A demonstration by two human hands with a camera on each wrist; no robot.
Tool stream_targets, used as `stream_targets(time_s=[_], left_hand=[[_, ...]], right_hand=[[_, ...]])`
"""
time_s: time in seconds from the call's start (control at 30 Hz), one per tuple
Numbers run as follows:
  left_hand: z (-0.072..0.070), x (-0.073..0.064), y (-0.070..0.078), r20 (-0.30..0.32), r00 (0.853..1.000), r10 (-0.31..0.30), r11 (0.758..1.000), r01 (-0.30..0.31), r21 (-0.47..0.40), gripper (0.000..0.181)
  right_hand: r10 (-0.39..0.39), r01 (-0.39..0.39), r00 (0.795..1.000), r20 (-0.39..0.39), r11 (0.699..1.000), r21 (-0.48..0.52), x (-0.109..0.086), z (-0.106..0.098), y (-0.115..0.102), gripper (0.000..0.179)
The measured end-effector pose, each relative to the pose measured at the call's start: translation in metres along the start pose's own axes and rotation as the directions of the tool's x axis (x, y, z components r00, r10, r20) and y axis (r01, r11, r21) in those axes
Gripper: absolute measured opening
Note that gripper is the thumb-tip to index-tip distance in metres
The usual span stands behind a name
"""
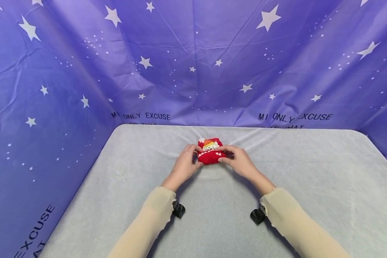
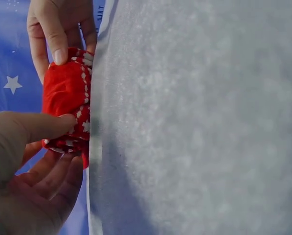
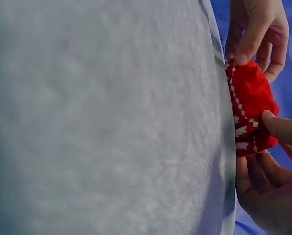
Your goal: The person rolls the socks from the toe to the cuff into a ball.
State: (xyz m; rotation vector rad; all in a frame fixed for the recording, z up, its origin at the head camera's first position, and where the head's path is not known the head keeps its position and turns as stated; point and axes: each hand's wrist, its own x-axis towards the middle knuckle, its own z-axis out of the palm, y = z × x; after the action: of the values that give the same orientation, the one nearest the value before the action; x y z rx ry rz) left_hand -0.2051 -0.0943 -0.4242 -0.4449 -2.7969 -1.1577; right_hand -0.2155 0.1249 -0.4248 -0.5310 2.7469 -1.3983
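Note:
A small red knit cloth piece, folded over on itself, lies toward the far side of the table. White pattern marks run across it, and a cartoon animal face in white, yellow and orange shows on its far part. My left hand pinches its left side, thumb at the near edge and fingers farther back. On the opposite side, my right hand pinches it the same way. Both wrist views show each thumb pressing the red cloth, with fingers behind or under it. The cloth's underside is hidden.
A pale grey cover lies over the table, whose far edge is just beyond the cloth. Purple-blue curtains with white stars and black lettering hang behind and at both sides. Black wrist mounts sit at the cream sleeves.

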Motion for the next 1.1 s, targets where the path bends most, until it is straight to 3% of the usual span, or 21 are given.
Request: stream_targets(time_s=[0.23, 0.53, 0.8, 0.93, 1.1], left_hand=[[-0.006, -0.005, 0.003, 0.004, 1.0, -0.005, 0.994, 0.005, -0.111, 0.031], [-0.014, -0.017, 0.001, 0.115, 0.99, -0.085, 0.971, 0.108, -0.213, 0.023], [-0.015, -0.024, 0.0, 0.265, 0.954, -0.143, 0.94, 0.215, -0.267, 0.02], [-0.014, -0.023, 0.001, 0.28, 0.946, -0.163, 0.938, 0.237, -0.253, 0.017], [-0.011, -0.02, 0.003, 0.253, 0.946, -0.203, 0.937, 0.262, -0.23, 0.015]], right_hand=[[-0.013, 0.013, 1.0, -0.002, 0.999, 0.04, -0.011, -0.004, -0.007, 0.035], [-0.045, 0.045, 0.997, 0.07, 0.999, 0.007, -0.026, -0.009, -0.014, 0.029], [0.051, -0.041, 0.985, 0.165, 0.997, -0.065, -0.033, -0.01, -0.017, 0.027], [0.036, -0.022, 0.993, 0.116, 0.993, -0.118, -0.036, -0.008, -0.018, 0.027], [-0.077, 0.08, 0.997, 0.029, 0.99, -0.119, -0.037, -0.004, -0.019, 0.032]])
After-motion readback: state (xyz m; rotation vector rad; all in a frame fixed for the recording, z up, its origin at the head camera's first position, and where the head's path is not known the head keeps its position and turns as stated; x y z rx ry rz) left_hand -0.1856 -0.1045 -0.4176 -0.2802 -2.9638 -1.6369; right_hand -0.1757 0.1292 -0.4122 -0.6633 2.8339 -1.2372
